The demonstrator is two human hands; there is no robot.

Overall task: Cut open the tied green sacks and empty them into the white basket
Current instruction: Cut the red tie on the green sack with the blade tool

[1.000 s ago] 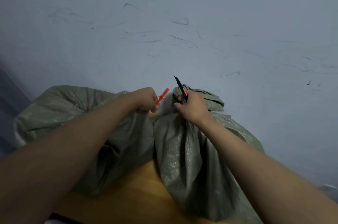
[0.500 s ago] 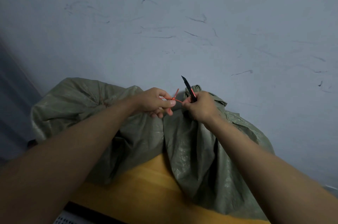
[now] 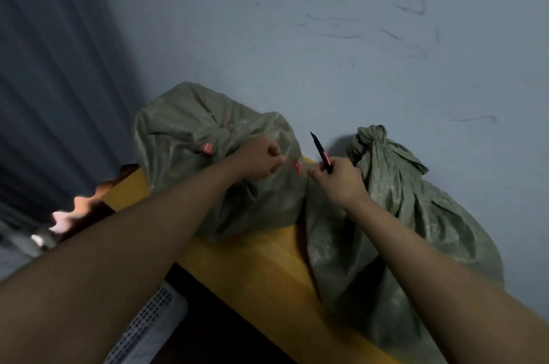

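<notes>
Two green woven sacks lean against the wall on a yellow ledge. The left sack (image 3: 184, 125) is tied with a red tie (image 3: 208, 148). The right sack (image 3: 416, 215) has a bunched neck (image 3: 371, 140) standing free. My left hand (image 3: 258, 160) pinches a loose red tie (image 3: 296, 166) between the sacks. My right hand (image 3: 338, 179) grips a black utility knife (image 3: 319, 149) with its blade pointing up and left, and its fingertips touch the same tie. A corner of the white perforated basket (image 3: 151, 319) shows at the lower left.
The yellow ledge (image 3: 267, 268) runs diagonally under the sacks. A scuffed pale wall (image 3: 326, 51) stands behind them. A dark curtain (image 3: 59, 81) hangs at the left, with blurred objects (image 3: 74, 212) below it.
The view has swung right and down, so the basket corner now shows. Both hands have come off the right sack's neck and moved left with the red tie between them.
</notes>
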